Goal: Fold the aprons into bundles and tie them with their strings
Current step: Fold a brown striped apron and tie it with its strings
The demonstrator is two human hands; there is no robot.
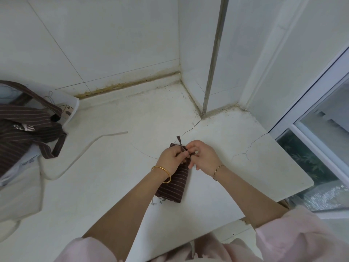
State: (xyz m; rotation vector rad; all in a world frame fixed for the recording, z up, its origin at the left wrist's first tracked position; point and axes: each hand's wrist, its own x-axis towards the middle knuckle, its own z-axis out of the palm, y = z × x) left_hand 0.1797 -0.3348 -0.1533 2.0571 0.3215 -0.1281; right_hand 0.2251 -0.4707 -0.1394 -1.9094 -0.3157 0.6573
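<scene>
a brown striped apron bundle [174, 184] lies on the white counter [113, 195], near the middle of the view and a little toward 6 o'clock. it is folded up small and long. its far end points to 12 o'clock.

both hands meet at that far end. the left hand [170, 157] has its fingers curled, and it pinches the thin brown string [180, 143]. one end of the string sticks up toward 12 o'clock. the right hand [203, 157] sits at 3 o'clock from the left hand, just beside it. its thumb and first finger pinch the string too, and its other fingers hang loose. the knot is hidden by the fingers.

a gold bangle [162, 172] is on the left wrist. a twisted bracelet [219, 170] is on the right wrist.

at 9 o'clock there is a pile of aprons [24, 125], brown with thin stripes, not folded. it lies well apart from the bundle. a white strap [79, 150] lies on the counter between the pile and the bundle. at 3 o'clock there is a window [321, 148].
</scene>
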